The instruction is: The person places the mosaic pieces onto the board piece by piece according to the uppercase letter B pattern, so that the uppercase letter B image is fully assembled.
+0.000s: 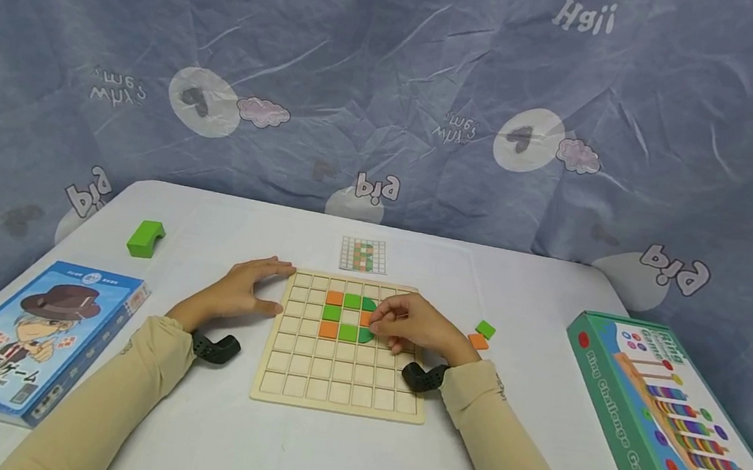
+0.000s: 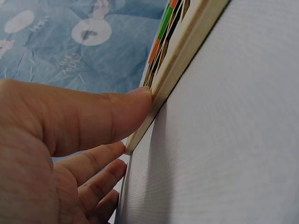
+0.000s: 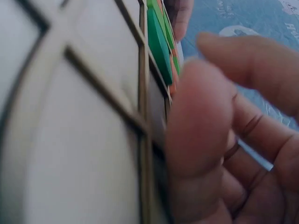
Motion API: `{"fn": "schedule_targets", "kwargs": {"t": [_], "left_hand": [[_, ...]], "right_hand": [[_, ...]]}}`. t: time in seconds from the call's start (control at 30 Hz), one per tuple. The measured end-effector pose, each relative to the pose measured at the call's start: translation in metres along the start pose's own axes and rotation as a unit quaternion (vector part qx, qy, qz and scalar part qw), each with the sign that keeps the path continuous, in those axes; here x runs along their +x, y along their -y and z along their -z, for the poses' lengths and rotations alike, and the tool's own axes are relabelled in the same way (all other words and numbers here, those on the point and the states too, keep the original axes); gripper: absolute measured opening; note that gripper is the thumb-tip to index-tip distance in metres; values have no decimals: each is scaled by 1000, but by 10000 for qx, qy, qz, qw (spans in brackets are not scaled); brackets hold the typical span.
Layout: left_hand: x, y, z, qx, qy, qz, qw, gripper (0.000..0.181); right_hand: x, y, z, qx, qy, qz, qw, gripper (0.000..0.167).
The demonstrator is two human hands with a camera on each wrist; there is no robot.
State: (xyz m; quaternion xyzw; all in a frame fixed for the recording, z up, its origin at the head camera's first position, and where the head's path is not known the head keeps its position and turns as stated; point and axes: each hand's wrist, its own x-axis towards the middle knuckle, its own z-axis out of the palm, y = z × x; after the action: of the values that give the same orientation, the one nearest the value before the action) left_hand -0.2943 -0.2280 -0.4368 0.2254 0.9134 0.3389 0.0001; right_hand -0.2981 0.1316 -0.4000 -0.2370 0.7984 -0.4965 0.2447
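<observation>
A wooden grid board (image 1: pixel 299 388) lies on the white table, with orange, light green and dark green tiles set in a ring in its upper middle. My left hand (image 1: pixel 239 292) steadies the board's left side; in the left wrist view the thumb (image 2: pixel 105 116) touches the board's edge (image 2: pixel 163 88). Over the ring's right side is my right hand (image 1: pixel 418 325), fingertips at an orange tile (image 1: pixel 365 318). The right wrist view shows its thumb and forefinger bent a little apart with no piece visible between them, near a dark green tile (image 3: pixel 159 46).
A small pattern card (image 1: pixel 363 255) lies behind the board. To the right are a loose green tile (image 1: pixel 485 329) and an orange tile (image 1: pixel 477 341). A green arch block (image 1: pixel 146 239) and a blue game box (image 1: pixel 27 340) stand left, a green game box (image 1: pixel 625 411) right.
</observation>
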Motion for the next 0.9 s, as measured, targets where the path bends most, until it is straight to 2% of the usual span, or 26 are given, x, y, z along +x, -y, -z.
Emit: {"fn": "schedule_targets", "kwargs": {"t": [0.3, 0.47, 0.7, 0.9], "left_hand": [[0, -3, 0, 51, -20, 28, 10000, 77], [0, 0, -1, 40, -20, 54, 10000, 78], [0, 2, -2, 38, -5, 14, 10000, 77], [0, -1, -1, 35, -47, -10, 10000, 77]], "right_hand": [[-10, -6, 16, 326, -235, 97, 9991, 27], [-21, -16, 31, 76, -509, 188, 9985, 30], [-40, -28, 55, -131, -766, -207, 9968, 29], [-51, -31, 66, -609, -790, -421, 9941, 21]]}}
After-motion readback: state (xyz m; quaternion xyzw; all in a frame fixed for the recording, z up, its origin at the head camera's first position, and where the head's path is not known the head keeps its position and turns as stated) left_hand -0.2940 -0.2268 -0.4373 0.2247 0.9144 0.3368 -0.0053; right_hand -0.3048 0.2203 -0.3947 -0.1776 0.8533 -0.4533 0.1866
